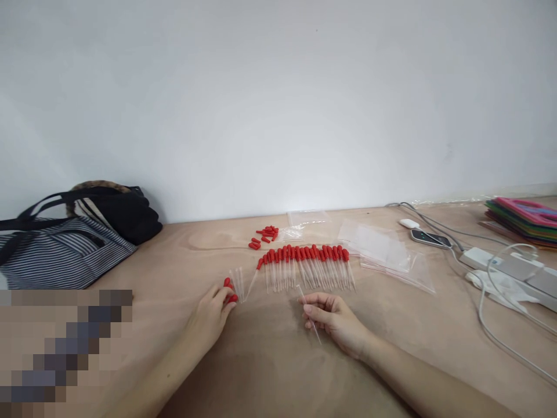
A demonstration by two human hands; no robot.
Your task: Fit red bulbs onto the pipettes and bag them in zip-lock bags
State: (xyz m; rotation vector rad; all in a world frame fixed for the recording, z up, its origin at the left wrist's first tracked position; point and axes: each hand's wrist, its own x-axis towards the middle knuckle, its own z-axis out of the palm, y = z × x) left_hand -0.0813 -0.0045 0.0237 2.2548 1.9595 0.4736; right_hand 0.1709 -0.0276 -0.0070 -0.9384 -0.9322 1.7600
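Note:
My left hand [212, 316] rests on the wooden table [270, 360] with its fingertips closed on small red rubber caps [229, 289]. Just beyond them lie a few bare clear glass tubes [240, 283]. My right hand [333, 318] pinches a thin clear glass dropper tube [308, 310] that slants from its fingers down towards me. Beyond both hands a row of several red-capped droppers [307, 267] lies side by side, caps pointing away. A small pile of loose red caps [265, 235] sits further back.
Clear plastic bags [385, 249] lie right of the droppers. A striped bag with black straps [65, 247] fills the left. A phone [430, 238], white cables and power strip [505, 267] and coloured folders [526, 219] sit at the right. A white wall stands behind.

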